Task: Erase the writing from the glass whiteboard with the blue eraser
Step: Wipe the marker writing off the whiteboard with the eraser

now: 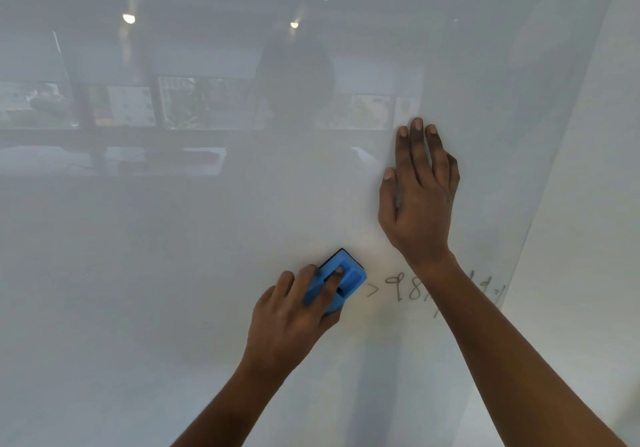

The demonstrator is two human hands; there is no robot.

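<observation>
Left hand (pixel 287 318) lower centre, grip curled round the blue eraser (pixel 346 273), pad against the glass whiteboard (pixel 173 238). Writing (pixel 398 287) sits just right of the eraser, partly hidden behind the right forearm (pixel 485 325). Right hand (pixel 419 204) centre right, fingers straight, flat on the glass, holding nothing. Step: wipe rightward. Keep pad flat, press firmly, overlap strokes; forearm likely must lift clear.
</observation>
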